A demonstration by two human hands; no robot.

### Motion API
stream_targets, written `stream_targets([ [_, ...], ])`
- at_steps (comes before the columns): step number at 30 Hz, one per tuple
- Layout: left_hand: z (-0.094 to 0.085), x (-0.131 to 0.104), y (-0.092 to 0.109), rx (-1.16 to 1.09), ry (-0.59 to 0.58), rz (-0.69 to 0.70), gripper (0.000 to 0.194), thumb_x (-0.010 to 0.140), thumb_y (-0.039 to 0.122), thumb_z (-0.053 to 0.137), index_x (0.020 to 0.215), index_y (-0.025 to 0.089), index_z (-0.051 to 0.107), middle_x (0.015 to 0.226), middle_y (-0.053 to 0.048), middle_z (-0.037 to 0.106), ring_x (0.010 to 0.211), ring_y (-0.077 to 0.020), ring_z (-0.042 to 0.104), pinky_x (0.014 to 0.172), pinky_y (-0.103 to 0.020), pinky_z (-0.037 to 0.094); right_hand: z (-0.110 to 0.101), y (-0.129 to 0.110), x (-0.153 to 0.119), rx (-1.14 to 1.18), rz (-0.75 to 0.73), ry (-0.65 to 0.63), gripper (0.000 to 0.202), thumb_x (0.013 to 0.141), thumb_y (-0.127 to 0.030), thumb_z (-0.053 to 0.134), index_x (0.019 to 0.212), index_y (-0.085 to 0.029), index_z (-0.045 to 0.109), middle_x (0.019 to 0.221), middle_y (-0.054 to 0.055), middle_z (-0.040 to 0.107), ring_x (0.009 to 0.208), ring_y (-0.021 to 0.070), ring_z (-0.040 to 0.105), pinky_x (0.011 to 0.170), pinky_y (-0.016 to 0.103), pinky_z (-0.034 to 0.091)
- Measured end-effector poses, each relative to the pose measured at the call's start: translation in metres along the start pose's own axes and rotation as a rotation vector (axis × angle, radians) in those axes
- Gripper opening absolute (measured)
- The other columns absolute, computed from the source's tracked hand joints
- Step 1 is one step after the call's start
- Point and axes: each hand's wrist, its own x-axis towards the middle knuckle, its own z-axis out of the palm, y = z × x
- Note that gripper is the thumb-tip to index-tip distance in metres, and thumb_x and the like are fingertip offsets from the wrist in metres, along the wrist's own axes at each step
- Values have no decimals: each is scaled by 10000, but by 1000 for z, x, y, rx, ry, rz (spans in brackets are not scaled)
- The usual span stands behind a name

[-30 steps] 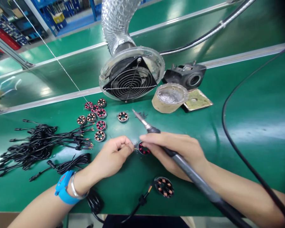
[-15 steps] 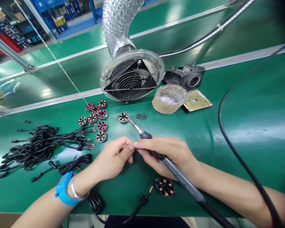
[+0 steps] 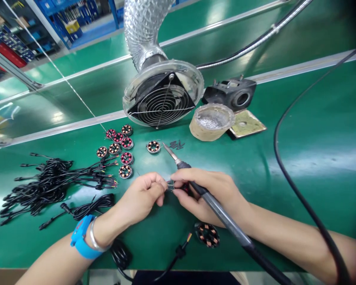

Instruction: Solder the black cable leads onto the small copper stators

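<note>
The left hand (image 3: 146, 194) pinches thin wire leads (image 3: 170, 185) just beside the right hand (image 3: 216, 192), which grips a soldering iron (image 3: 222, 213) and partly hides a red-wound stator (image 3: 185, 187) among its fingers; the iron's tip sits near a copper-wound stator (image 3: 153, 147) on the green bench (image 3: 249, 170).

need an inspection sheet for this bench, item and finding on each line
Surface: green bench, shiny
Things in hand: soldering iron; red-wound ring, mostly hidden; thin leads
Clutter: short black pieces lying loose near the soldering iron's tip
Left hand: appears to pinch the thin leads
Right hand: holding soldering iron and red-wound ring
Cables: black cable bundle, left, with coloured wire ends
Surroundings: extractor fan behind the hands; shelving beyond
</note>
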Motion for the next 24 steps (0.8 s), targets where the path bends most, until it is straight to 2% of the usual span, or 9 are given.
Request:
stream_targets([
  [9, 3, -1, 0, 87, 81, 23, 211, 847, 343, 481, 708, 185, 492, 498, 79, 436, 465, -72, 307, 462, -212, 240, 2, 6, 3, -2, 24, -22, 263, 820, -54, 541, 1036, -197, 584, 807, -24, 679, 632, 55, 635, 644, 138, 513],
  [16, 2, 1, 0, 73, 95, 22, 162, 836, 287, 451, 713, 185, 485, 498, 87, 414, 443, -61, 273, 445, -203, 221, -11, 4, 4, 9, -36, 22, 262, 860, -55, 564, 1069, -206, 612, 897, 7, 720, 722, 89, 678, 698, 173, 541],
  [20, 3, 1, 0, 87, 99, 34, 184, 851, 308, 456, 720, 183, 490, 503, 86, 405, 450, -62, 282, 446, -203, 226, -31, -4, 2, -52, -14, 17, 309, 901, -130, 551, 1194, -206, 615, 788, 19, 665, 625, 104, 619, 569, 207, 511],
  [24, 4, 2, 0, 95, 103, 34, 184, 854, 308, 456, 729, 180, 497, 517, 80, 411, 466, -65, 297, 450, -204, 231, -44, -11, -5, 8, -6, 35, 275, 860, -147, 535, 1091, -203, 673, 658, 10, 561, 554, 120, 525, 481, 247, 439],
])
